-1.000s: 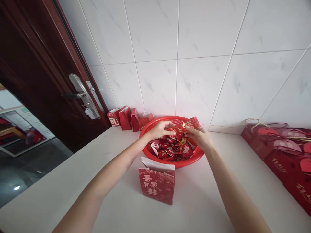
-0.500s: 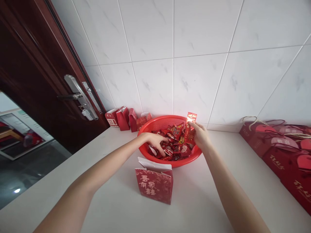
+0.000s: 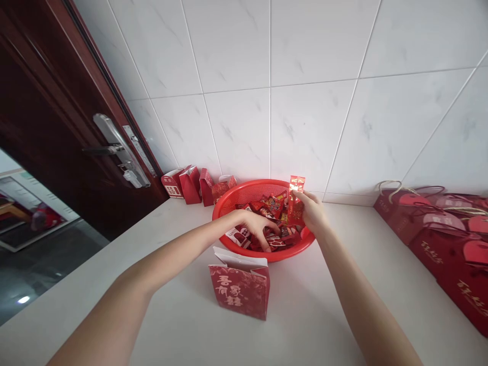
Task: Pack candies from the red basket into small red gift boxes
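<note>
Red basket (image 3: 247, 191) holds wrapped sweets (image 3: 273, 205); left grip (image 3: 256, 221) spread among them; right grip (image 3: 314, 212) pinching a packet (image 3: 296, 209).

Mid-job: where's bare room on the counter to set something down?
Bare counter lies between the right forearm and the red bags, between that forearm and the open bag, and between the left forearm, the small bags and the counter's left edge. Crowded: the basket, with the left hand in it and the right hand holding a packet at its right side.
</note>
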Tool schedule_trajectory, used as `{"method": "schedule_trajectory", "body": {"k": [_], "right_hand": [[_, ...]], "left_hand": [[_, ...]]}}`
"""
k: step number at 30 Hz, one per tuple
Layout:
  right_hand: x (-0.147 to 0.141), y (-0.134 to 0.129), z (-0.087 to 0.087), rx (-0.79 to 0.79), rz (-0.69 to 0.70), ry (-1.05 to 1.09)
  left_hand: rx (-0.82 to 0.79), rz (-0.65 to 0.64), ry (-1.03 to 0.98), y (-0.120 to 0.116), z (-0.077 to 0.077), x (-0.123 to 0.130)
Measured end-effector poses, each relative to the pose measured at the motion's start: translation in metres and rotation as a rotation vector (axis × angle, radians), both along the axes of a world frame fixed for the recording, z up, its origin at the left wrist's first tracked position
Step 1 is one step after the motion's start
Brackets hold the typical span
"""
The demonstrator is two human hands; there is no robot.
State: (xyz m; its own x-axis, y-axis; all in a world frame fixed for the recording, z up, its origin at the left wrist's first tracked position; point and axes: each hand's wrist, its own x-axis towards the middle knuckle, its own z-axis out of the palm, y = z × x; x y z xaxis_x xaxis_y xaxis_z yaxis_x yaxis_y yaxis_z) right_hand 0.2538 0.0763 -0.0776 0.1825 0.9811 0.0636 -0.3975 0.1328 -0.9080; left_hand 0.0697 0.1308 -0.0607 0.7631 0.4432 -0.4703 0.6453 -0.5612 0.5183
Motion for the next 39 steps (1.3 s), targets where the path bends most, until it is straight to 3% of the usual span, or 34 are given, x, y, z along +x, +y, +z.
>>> {"method": "schedule_trajectory", "body": {"k": [10,14,22,26,33,39], "right_hand": [[0.000,0.000,-0.001,0.013,0.006,-0.021],[0.000,0.001,-0.002,0.007,0.011,-0.027],[0.001,0.001,0.000,-0.014,-0.003,-0.025],[0.000,0.000,0.001,-0.016,-0.010,-0.012],[-0.002,-0.002,0.003,-0.008,-0.011,0.011],[-0.001,-0.002,0.004,-0.019,-0.015,0.026]], "left_hand": [[-0.126,-0.026,-0.049,-0.005,0.005,0.002],[-0.187,-0.070,0.024,-0.006,0.005,0.003],[-0.087,-0.217,0.152,-0.009,0.005,0.010],[-0.064,-0.223,0.172,-0.010,0.007,0.011],[-0.004,-0.125,0.139,-0.011,0.004,0.009],[-0.135,0.135,-0.075,0.002,0.009,-0.002]]}}
